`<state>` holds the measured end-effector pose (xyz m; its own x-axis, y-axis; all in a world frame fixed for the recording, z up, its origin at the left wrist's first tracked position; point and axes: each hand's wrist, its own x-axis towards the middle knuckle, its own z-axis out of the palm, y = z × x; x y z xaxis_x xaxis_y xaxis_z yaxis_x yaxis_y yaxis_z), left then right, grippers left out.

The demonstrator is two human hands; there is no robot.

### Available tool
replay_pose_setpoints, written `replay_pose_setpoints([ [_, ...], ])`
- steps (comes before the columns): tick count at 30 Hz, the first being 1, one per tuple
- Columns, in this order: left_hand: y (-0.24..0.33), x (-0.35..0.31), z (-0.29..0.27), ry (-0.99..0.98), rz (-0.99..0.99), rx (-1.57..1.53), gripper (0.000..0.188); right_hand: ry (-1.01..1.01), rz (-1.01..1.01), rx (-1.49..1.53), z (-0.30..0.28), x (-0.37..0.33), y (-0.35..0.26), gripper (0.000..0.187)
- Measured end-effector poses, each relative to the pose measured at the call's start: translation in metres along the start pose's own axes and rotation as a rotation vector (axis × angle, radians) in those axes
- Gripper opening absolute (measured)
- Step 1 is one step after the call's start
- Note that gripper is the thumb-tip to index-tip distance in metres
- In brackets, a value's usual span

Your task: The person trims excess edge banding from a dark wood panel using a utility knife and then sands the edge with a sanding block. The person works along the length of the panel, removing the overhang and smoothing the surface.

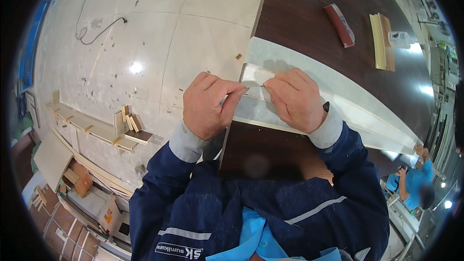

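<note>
Both hands, left hand (209,106) and right hand (296,99), pinch closed fingers on a thin strip (254,86) atop a pale panel (338,101) on the dark table (309,14).

Pale tiled floor (159,34) with a black cable (99,31), dark wooden table (309,9), perhaps timber offcuts (96,128) stacked alongside.

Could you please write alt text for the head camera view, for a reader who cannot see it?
Seen from above, a person's left hand and right hand pinch a thin strip at the near end of a long pale panel lying on a dark wooden table. A red block lies farther back.
</note>
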<state>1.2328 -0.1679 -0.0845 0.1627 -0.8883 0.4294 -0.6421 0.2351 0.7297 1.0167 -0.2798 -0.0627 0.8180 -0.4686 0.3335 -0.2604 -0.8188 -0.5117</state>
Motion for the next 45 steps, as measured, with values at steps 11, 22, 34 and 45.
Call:
replay_pose_setpoints([
  [11,-0.011,-0.015,0.001,0.03,-0.601,-0.552,0.028,0.096,0.091,0.047,-0.007,-0.003,0.003,0.019],
  [22,-0.032,-0.003,0.052,-0.141,-1.044,-0.993,0.035,0.242,0.251,-0.113,-0.004,-0.013,0.003,0.019],
  [34,-0.032,-0.009,0.018,0.16,-0.253,-0.511,0.01,-0.027,0.055,-0.12,-0.002,0.001,0.002,0.035],
  [45,-0.039,0.016,0.003,-0.044,0.071,-0.031,0.009,0.0,0.033,-0.075,-0.001,0.006,0.002,0.029],
])
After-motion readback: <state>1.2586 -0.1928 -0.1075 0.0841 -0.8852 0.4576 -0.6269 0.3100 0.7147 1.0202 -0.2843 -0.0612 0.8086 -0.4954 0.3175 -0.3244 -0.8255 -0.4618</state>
